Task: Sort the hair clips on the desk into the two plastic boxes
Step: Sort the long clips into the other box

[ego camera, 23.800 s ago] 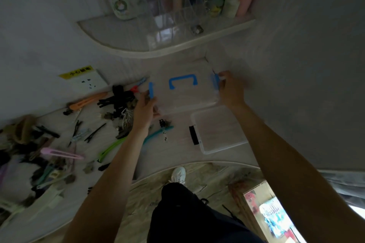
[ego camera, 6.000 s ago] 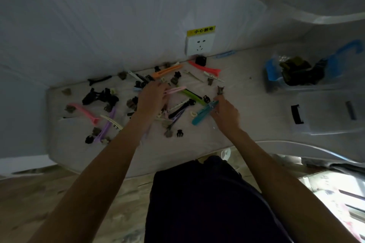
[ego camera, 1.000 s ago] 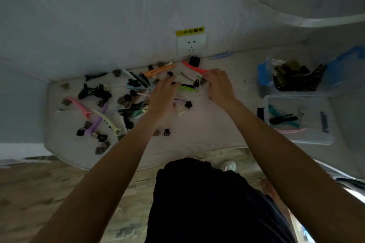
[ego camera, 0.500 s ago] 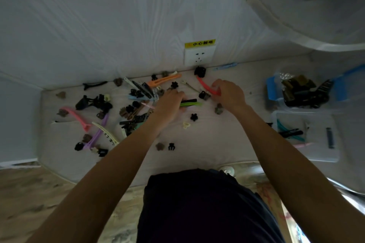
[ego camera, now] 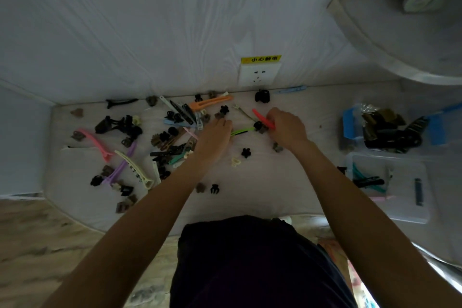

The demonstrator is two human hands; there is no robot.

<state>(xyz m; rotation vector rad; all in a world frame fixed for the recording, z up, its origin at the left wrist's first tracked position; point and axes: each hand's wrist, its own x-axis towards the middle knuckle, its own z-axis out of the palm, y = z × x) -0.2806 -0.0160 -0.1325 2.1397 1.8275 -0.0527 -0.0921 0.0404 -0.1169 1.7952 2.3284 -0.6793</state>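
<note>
Dark cloth of the person's trousers [ego camera: 252, 265] fills the near foreground, with both bare forearms reaching out over it onto the pale desk [ego camera: 250, 197]. Near the front edge lie a small brown claw clip [ego camera: 200, 187] and a small black claw clip [ego camera: 214, 188] side by side, apart from the main scatter. Off to the right, the near clear box [ego camera: 410, 215] holds a few long clips, among them a teal clip [ego camera: 360, 175] and a pink one at its front wall. Just behind it, the blue-latched box [ego camera: 350, 125] is heaped with dark and olive claw clips. Mid-desk, the left hand [ego camera: 215, 139] lies palm down with its fingers curled over the end of a green clip [ego camera: 241, 131]; whether it actually grips it I cannot tell. The right hand [ego camera: 287, 127] is closed around a red clip [ego camera: 260, 117], whose tip juts out to the left, with a dark little claw clip pressed against its fingers. Left of the hands spreads the unsorted scatter: a pink clip [ego camera: 93, 140], a purple clip [ego camera: 120, 169], a cream clip [ego camera: 133, 169], and farther back an orange clip [ego camera: 210, 102]. Against the back wall sit a black claw clip [ego camera: 262, 96] and, above it, a white wall socket [ego camera: 258, 75] under a yellow label
</note>
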